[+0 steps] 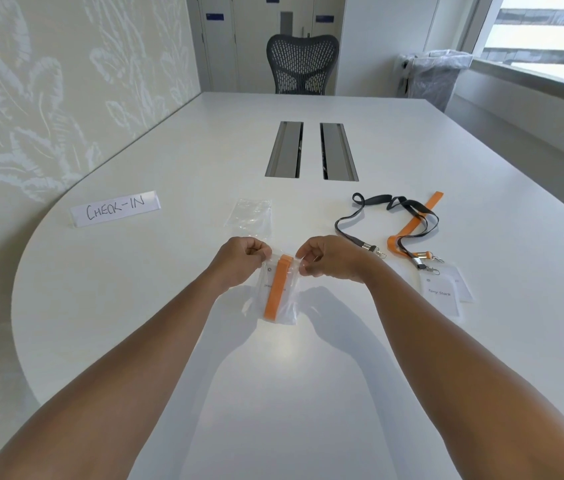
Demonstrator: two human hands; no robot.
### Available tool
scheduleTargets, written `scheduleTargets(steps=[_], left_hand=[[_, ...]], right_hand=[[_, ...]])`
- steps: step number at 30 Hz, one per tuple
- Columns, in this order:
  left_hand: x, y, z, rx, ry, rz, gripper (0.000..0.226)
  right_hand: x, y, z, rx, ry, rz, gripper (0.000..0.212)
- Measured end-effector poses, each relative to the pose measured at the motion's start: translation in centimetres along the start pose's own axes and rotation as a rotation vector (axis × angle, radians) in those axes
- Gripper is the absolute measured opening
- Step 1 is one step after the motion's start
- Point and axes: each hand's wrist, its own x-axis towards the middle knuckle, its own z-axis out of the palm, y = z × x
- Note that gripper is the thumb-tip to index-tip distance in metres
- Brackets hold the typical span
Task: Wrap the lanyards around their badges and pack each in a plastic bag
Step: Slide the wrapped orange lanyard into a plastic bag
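Hands meet over the middle of the white table (412,341), and I see both pinching the top edge of a clear plastic bag (285,311). My left hand (239,263) grips the bag's upper left corner between thumb and fingers; my right hand (325,259) grips the upper right corner the same way. The bag hangs from those two pinches, lifted above the table, its shadow falling on the surface just below. Inside it sits a badge (266,292) with an orange lanyard (275,289) wound around it lengthwise, the orange band running from the bag's mouth down to its bottom. Print on the badge is too blurred for me to read.

Beyond my hands, toward the far edge, an empty plastic bag (251,213) lies flat. Toward the right edge lie two more lanyards, loose and overlapping: a black lanyard (377,209) and a second orange lanyard (419,220) crossing it. Two overlapping badges (441,292) lie at their near ends; the top one reads "Tony Stark". I cannot tell which clip joins which badge.

Near the left curved edge stands a paper sign (116,208) handwritten "CHECK-IN". Two cable hatches (311,150) sit at the table's centre, and a mesh office chair (303,64) stands at the far end.
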Motion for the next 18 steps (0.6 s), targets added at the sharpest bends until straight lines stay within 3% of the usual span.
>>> scheduleTargets(steps=[11, 18], left_hand=[[0.0, -0.2, -0.1, 0.009, -0.032, -0.016, 0.012], [-0.2, -0.5, 0.6, -0.07, -0.034, -0.059, 0.012]], right_hand=[[0.6, 1.5, 0.5, 0.426, 0.155, 0.017, 0.01], [1.0, 2.3, 2.5, 0.762, 0.222, 0.085, 0.011]])
